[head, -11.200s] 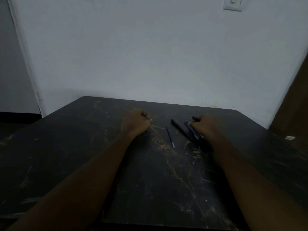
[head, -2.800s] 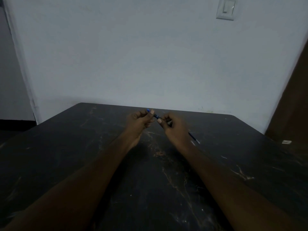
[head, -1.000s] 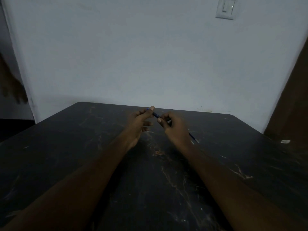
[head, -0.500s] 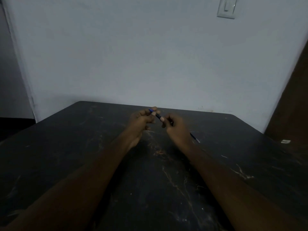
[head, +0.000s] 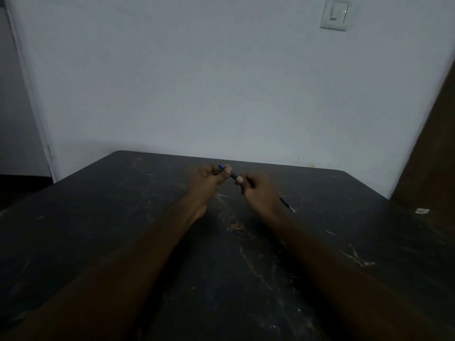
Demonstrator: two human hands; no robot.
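Pen [head: 232, 175] and hands meet above the table [head: 123, 230], just short of the middle of its far edge. We hold the pen at both ends. Our left hand [head: 208, 179] pinches the blue-tipped front between thumb and curled fingers. Our right hand [head: 259, 191] wraps the dark barrel, whose tail pokes out past the wrist toward the table's right side. The long axis slants from the table's far edge back toward its near right part; we cannot tell whether the tail touches the top. Neither hand is nearer, since both grip it, with a short bare stretch of barrel showing between the two thumbs. We judge the coming move to be a push or twist along that axis, so both grips need to line up. The table top is black, scuffed with pale and orange scratches. Behind its far edge rises a pale wall [head: 221, 82] with a light switch [head: 334, 14]; a brown door [head: 430, 156] stands off the table's right corner.
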